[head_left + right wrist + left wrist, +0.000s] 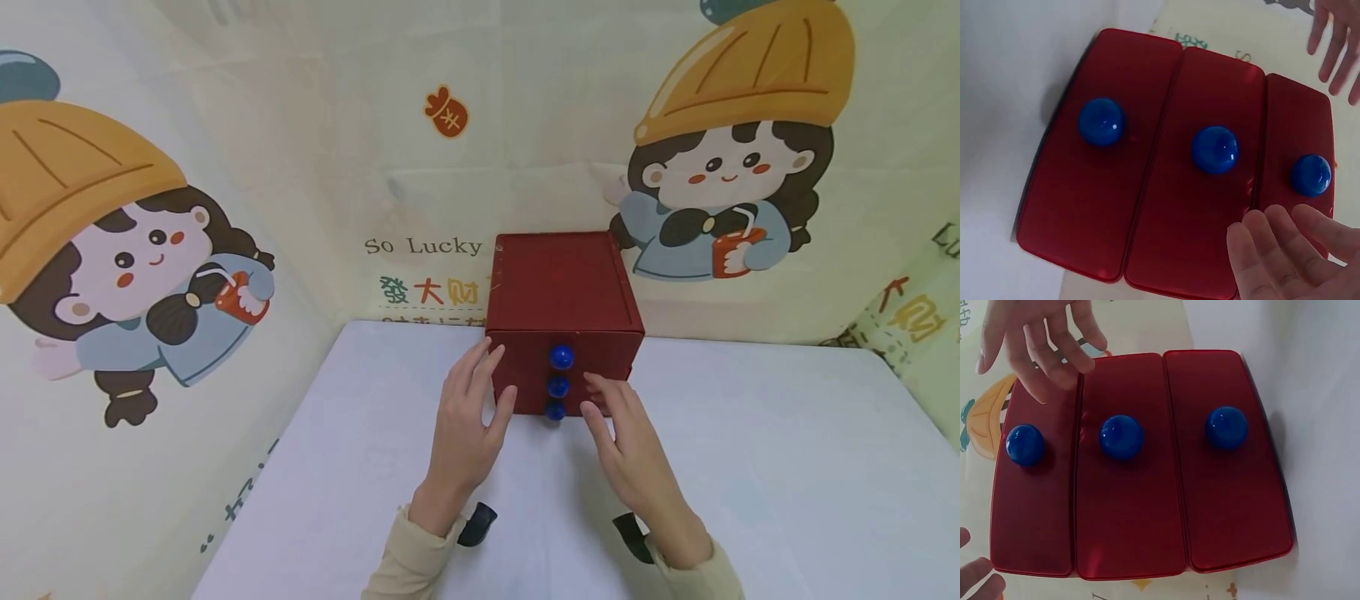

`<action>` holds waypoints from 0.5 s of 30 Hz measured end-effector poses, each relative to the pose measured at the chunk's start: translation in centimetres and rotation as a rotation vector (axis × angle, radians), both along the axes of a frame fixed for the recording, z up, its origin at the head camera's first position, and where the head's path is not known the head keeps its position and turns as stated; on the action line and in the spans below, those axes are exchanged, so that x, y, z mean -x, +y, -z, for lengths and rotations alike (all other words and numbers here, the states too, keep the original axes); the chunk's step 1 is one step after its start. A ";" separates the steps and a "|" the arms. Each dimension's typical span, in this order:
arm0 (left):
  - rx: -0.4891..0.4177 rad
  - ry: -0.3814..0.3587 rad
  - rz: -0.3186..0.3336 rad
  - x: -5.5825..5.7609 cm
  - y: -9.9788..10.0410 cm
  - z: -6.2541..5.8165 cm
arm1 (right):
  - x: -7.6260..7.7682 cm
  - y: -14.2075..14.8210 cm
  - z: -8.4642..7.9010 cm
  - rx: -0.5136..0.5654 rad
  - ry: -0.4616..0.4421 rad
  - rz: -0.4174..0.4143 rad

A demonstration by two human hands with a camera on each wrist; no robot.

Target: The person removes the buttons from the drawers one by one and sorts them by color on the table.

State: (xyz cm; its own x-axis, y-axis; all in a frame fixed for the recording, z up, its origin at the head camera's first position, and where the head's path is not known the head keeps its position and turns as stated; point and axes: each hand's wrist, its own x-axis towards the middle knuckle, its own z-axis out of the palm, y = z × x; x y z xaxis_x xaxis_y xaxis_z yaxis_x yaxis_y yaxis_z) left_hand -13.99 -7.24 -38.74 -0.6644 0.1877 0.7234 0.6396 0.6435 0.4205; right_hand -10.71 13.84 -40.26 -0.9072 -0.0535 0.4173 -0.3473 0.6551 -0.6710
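Observation:
A dark red box of three drawers point(525, 367) stands on the table, its front facing me. Each drawer front carries a round blue knob, with the top knob point(562, 357), middle knob point(558, 387) and bottom knob point(555, 411) in one column. All three drawers look closed. My left hand point(467, 425) is held at the box's front left edge, fingers spread and thumb apart. Off the right part of the front is my right hand point(628, 446), its fingers loosely bent. Neither hand holds anything. In the right wrist view, right fingers point(1279, 244) overlap the drawer fronts.
The box sits at the back of a white table point(360, 500), close to a cream backdrop cloth point(555, 167) printed with cartoon figures and lettering. Dark straps point(477, 525) show by the wrists, below light sleeves.

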 end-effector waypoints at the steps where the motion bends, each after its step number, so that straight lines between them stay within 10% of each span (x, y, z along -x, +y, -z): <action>1: -0.007 -0.012 -0.005 0.1 0.0 0.0 | 0.1 0.0 -0.1 0.020 -0.006 -0.008; 15: -0.218 -0.171 0.033 1.5 0.5 -0.2 | 1.4 0.2 -0.9 0.158 -0.049 -0.107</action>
State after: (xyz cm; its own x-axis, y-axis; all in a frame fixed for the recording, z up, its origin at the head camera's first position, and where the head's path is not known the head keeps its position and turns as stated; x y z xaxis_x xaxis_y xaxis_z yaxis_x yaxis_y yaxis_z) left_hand -15.47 -6.72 -38.56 -0.7762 0.0633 0.6273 0.5667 0.5062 0.6501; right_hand -12.09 14.07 -39.33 -0.9194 -0.0879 0.3834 -0.3734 0.5015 -0.7804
